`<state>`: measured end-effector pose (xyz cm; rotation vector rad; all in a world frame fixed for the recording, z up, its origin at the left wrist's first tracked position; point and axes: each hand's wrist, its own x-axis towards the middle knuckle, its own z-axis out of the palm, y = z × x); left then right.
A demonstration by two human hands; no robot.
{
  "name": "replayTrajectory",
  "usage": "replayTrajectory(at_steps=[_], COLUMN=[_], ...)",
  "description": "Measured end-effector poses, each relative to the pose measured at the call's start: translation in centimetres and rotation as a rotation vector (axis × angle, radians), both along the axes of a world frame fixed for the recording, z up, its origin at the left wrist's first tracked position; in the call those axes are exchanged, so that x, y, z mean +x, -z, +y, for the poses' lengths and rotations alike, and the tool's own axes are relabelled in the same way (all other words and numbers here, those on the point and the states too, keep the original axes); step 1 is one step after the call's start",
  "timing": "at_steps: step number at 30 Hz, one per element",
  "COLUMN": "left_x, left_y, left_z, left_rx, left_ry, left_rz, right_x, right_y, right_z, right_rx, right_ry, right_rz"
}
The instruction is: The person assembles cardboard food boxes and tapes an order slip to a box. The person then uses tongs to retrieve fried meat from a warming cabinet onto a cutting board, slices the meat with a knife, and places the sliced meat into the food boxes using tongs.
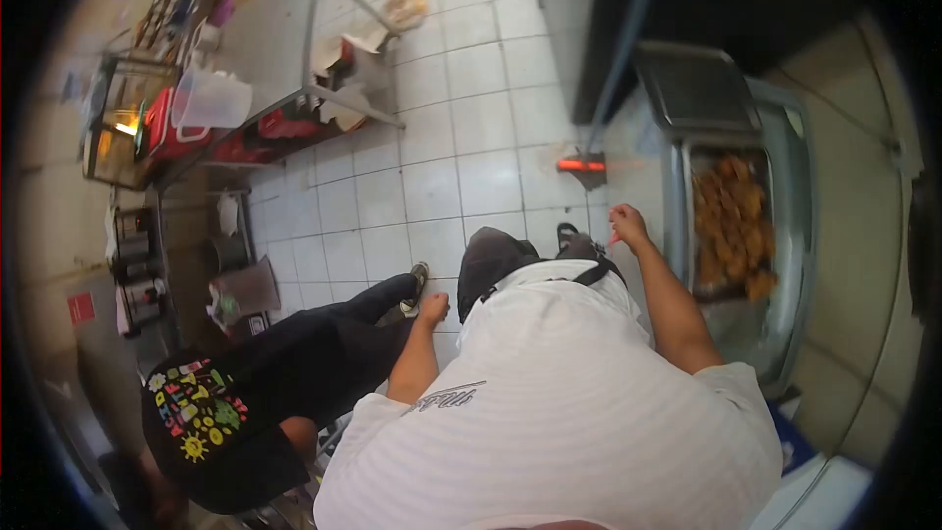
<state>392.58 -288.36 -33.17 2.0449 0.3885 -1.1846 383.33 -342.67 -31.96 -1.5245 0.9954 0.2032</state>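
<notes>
My left hand (433, 308) hangs at my side, fingers curled into a loose fist, and I see nothing sticking out of it. At the right, my right hand (629, 224) is closed on a small red thing (615, 237), too small to name. This hand is beside a counter unit with a metal tray (685, 221). Golden-brown fried pieces (731, 221) fill much of the tray, and my hand is apart from them. Behind the tray lies a dark metal lid or pan (697, 88).
A person in a black printed shirt (211, 422) is close on my left. A broom with an orange head (582, 166) stands on the tiled floor (471, 128). A metal table (270, 29) holds a white pitcher (214, 98) and red box (162, 123). A bag (405, 8) lies farther off.
</notes>
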Motion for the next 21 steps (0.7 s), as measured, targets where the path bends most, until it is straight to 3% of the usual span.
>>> replayTrajectory(at_steps=[1, 2, 3, 5, 6, 7, 9, 11, 13, 14, 16, 17, 19, 21], left_x=[0.7, 0.5, 1.1, 2.1, 5.3, 6.8, 12.3, 21.1, 30.5, 35.8, 45.0, 49.8, 58.6, 67.3], left_y=[-1.2, 0.5, 0.7, 4.7, 0.9, 2.3, 5.8, 6.9, 4.9, 2.0, -0.9, -2.1, -5.6, -4.9], left_z=[-0.3, 0.4, 0.5, 1.6, -1.1, -0.2, 0.2, -0.3, -1.6, -2.8, -3.5, -4.1, -6.6, -9.2], left_rx=[-0.003, 0.046, 0.081, 0.116, 0.204, 0.001, -0.163, -0.132, -0.099, -0.087, -0.058, -0.046, -0.005, 0.026], left_ry=[-0.063, -0.154, 0.205, 0.297, 0.744, 0.724, 0.582, 0.402, 0.091, -0.130, -0.080, -0.058, 0.280, 0.574], left_rz=[0.040, 0.077, -0.077, -0.144, -0.230, -0.506, -0.640, -0.437, -0.206, -0.084, -0.013, 0.015, -0.289, -0.483], right_x=[4.3, 8.2, 12.0, 19.3, 22.4, 24.9, 29.4, 32.5, 34.0, 34.9, 35.9, 37.8, 41.5, 46.1], right_y=[-0.7, -1.5, -2.5, -3.9, -3.6, -2.2, 1.9, 4.6, 10.7, 9.0, 8.9, 4.8, 1.8, -2.8], right_z=[-0.9, -1.7, -2.2, -1.3, -1.4, -1.4, -1.9, -2.2, -3.9, -3.6, -4.4, -3.8, -3.1, -2.2], right_rx=[-0.021, -0.045, -0.019, 0.031, -0.025, -0.131, -0.349, -0.558, -0.358, -0.443, -0.379, -0.199, -0.038, -0.031], right_ry=[-0.041, -0.076, -0.086, -0.094, -0.189, -0.266, -0.431, -0.571, -0.556, -0.529, -0.459, -0.358, -0.180, -0.241], right_rz=[-0.025, -0.058, -0.110, -0.208, -0.203, -0.177, -0.126, -0.088, 0.153, 0.198, 0.150, 0.105, 0.064, 0.045])
